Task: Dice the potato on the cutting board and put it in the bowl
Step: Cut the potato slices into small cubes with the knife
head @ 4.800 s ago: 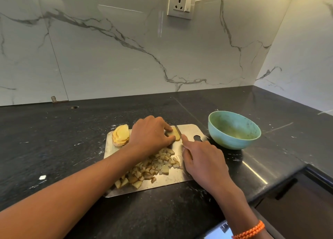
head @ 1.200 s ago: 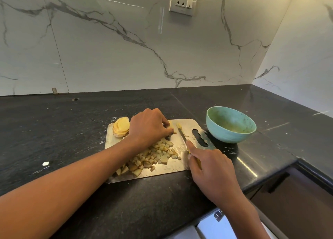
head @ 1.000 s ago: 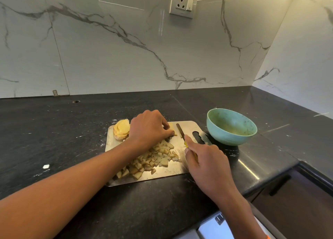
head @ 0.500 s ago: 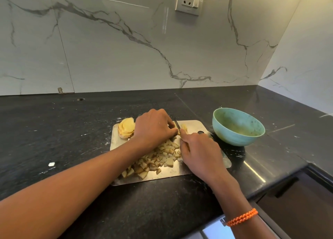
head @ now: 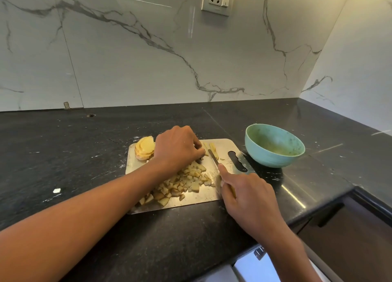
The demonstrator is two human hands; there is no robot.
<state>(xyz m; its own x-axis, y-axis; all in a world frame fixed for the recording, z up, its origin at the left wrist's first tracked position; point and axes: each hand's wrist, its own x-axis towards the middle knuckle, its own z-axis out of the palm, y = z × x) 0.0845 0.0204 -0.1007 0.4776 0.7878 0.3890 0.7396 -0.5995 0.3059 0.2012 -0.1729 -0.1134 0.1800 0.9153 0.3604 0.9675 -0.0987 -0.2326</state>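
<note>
Steel knife [head: 212, 157] gripped by right hand [head: 250, 199] | left hand [head: 177, 147] fingers curled, perhaps hiding potato

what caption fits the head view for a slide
Right hand slices potato strips with a knife; left hand steadies them.

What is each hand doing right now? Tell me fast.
Left hand: fingers curled, pressing potato strips down on the cutting board.
Right hand: closed grip on the knife.
</note>
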